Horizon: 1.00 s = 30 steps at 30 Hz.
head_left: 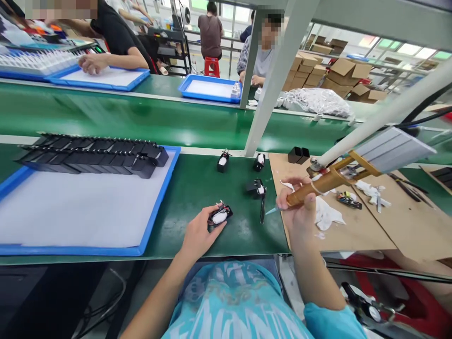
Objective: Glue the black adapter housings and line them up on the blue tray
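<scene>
My left hand [199,230] grips a small black plug housing [221,215] by its sides, low over the green bench. White stuff fills part of its open top, and metal prongs stick out at the far end. In my right hand [300,207] is an amber glue syringe [307,192] with a pale blue nozzle pointing left and down. The nozzle tip is close to a thin black part [262,209] lying on the bench. Beyond it rests another black plug housing [256,188]. Two more housings, one left [223,161] and one right [259,162], stand near the bench's back edge.
A blue-rimmed tray [143,242] at left carries rows of black housings [95,155]. Brown cardboard [370,230] at right bears crumpled tissue [326,214], a small circuit board [349,199] and pliers [406,186]. A slanted metal post [263,103] rises behind the bench. Co-workers sit across from me.
</scene>
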### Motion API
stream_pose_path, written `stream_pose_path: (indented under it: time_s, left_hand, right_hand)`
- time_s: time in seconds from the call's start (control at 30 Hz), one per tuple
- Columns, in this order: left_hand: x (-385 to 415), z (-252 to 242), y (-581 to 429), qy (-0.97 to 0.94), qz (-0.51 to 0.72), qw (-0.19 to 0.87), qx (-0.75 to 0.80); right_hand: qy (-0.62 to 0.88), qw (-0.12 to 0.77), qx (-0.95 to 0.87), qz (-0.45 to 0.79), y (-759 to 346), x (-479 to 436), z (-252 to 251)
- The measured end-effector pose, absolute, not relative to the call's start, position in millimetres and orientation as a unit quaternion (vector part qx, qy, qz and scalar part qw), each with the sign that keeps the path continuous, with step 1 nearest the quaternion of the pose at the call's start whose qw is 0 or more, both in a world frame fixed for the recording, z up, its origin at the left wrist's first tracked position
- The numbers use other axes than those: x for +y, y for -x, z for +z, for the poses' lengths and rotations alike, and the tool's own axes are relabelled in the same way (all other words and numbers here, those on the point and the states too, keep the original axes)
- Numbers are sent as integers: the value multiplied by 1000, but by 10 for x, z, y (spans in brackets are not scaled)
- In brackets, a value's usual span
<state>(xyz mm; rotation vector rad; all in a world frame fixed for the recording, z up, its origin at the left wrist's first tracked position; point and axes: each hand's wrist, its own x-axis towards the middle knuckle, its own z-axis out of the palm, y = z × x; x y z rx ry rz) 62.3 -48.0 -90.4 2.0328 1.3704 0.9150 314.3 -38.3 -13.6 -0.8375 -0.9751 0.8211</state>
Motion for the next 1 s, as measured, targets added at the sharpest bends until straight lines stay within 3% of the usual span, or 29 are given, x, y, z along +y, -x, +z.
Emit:
stream_pose_path:
  time_s: [0.27, 1.0]
  left_hand:
    - [-590, -877, -647, -736, 328, 272, 527]
    - [-645, -707, -704, -712, 339, 298, 538]
  right_hand:
    - [239, 740, -394, 489, -2372, -370, 41]
    - [254, 754, -372, 478, -2229, -367, 135]
